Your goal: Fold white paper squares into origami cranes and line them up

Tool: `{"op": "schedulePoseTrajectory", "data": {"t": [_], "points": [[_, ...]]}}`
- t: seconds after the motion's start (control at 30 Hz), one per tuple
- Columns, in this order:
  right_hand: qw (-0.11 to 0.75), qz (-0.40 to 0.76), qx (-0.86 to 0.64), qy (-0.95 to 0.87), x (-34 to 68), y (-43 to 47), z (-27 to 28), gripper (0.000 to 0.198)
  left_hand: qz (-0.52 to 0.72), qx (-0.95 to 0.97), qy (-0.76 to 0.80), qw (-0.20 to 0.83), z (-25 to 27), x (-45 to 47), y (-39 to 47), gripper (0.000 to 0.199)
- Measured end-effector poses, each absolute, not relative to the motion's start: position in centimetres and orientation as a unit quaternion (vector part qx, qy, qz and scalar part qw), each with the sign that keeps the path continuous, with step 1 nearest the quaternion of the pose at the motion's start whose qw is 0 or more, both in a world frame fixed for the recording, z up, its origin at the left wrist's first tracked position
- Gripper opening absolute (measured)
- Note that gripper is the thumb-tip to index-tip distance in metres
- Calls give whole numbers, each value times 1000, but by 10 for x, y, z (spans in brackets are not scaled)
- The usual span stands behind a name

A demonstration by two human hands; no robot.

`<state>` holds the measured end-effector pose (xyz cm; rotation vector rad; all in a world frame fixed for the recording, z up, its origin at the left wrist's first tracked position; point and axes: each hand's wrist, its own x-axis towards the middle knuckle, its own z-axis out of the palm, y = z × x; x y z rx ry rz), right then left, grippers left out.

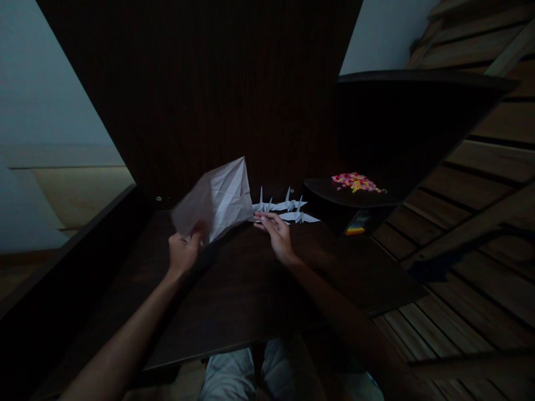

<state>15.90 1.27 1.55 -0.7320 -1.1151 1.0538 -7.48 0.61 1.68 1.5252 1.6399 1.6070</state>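
A creased white sheet of paper is held up at a slant above the dark desk. My left hand grips its lower left part, the thumb in front and partly blurred. At the sheet's right corner, the fingers of my right hand are pinched together on the paper's edge. Just behind that hand stand several folded white paper cranes, among them a front crane and a rear crane. The sheet and my fingers partly cover the cranes on the left.
A dark wooden desk has a tall back panel and a raised left side. On a low corner shelf at the right lies a heap of small pink, red and yellow pieces. Beneath it is a yellow-orange item. Wooden slats flank the right.
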Motion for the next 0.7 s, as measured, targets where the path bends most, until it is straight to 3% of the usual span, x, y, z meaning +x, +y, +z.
{"op": "schedulePoseTrajectory", "data": {"t": [0.07, 0.17, 0.27, 0.37, 0.57, 0.7], "points": [[679, 408, -363, -490, 160, 18, 13, 37, 624, 466, 564, 274, 18, -75, 11, 24], [660, 424, -390, -483, 160, 23, 9, 52, 681, 396, 483, 383, 21, -73, 15, 31], [625, 484, -384, -477, 161, 23, 8, 56, 651, 365, 440, 499, 23, -70, 14, 37], [574, 559, -353, -483, 163, 20, 11, 43, 571, 364, 465, 571, 23, -70, 13, 34], [497, 594, -424, -470, 172, 23, 7, 29, 493, 389, 554, 547, 15, -78, 22, 20], [496, 597, -442, -449, 174, 28, 1, 25, 414, 441, 583, 542, 19, -84, 22, 28]]}}
